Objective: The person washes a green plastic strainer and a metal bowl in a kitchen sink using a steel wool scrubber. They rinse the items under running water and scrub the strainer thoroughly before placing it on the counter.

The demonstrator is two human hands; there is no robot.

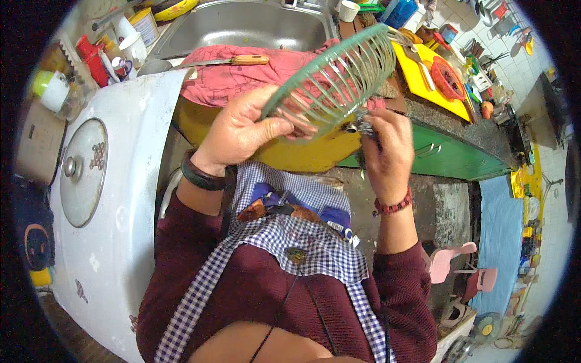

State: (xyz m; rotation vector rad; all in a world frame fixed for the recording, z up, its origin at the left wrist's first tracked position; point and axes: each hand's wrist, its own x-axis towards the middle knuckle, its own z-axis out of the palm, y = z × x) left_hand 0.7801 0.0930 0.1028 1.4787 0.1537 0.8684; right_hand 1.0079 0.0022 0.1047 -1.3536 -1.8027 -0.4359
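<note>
My left hand (247, 127) grips the near end of a green slotted plastic basket (290, 88), thumb over its rim. The basket is tilted up in front of the sink, its far end raised to the right. At its lower right side, my right hand (389, 147) pinches a grey, wiry scouring pad (364, 123) close to the slats. Whether the pad touches them I cannot tell. Behind the basket a pink cloth (218, 84) lies along the sink's front edge. On that cloth rests a knife with a wooden handle (249, 60).
Beyond the cloth is a stainless steel sink (254, 27). On the right counter, a yellow cutting board (411, 68) bears a red plastic basket (447, 79) and metal utensils. To the left, a white appliance top (127, 136) carries a glass pot lid (84, 181). Pink chairs (447, 263) stand at lower right.
</note>
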